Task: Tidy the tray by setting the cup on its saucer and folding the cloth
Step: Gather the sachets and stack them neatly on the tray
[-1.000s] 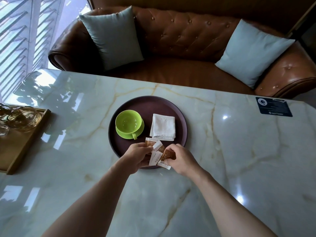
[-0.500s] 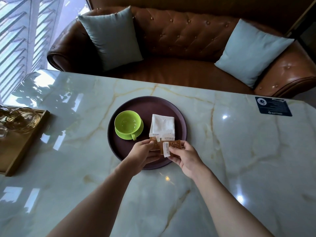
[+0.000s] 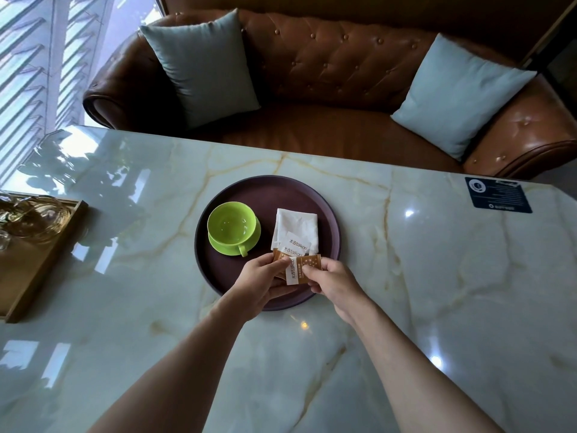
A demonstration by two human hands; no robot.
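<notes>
A wooden tray (image 3: 37, 260) with glassware sits at the far left of the marble table (image 3: 437, 292), well apart from the work. On the round dark tray (image 3: 265, 189) the green cup (image 3: 232, 228) already stands upright on its matching saucer (image 3: 253, 242), handle pointing toward the person. It looks like glazed ceramic: stiff, smooth, probably slippery and breakable, so any lift is best taken at the handle or with fingers round the bowl, the saucer steadied.

The left hand (image 3: 260, 284) curls its fingers around a small stack of sugar sachets (image 3: 296, 260), thumb on top. These are light, thin paper packets that bend and slide over one another, so a flat pinch across the stack suits them. Just right of the cup lies the white cloth (image 3: 296, 225), folded into a neat rectangle on the tray, with the top sachets overlapping its near edge. It is soft and limp; it would be taken by a corner or edge and would sag if lifted.

The right hand (image 3: 331, 279) pinches the brown-and-white sachet on the right of the stack between thumb and fingertips, though how many packets it holds is hard to tell.
</notes>
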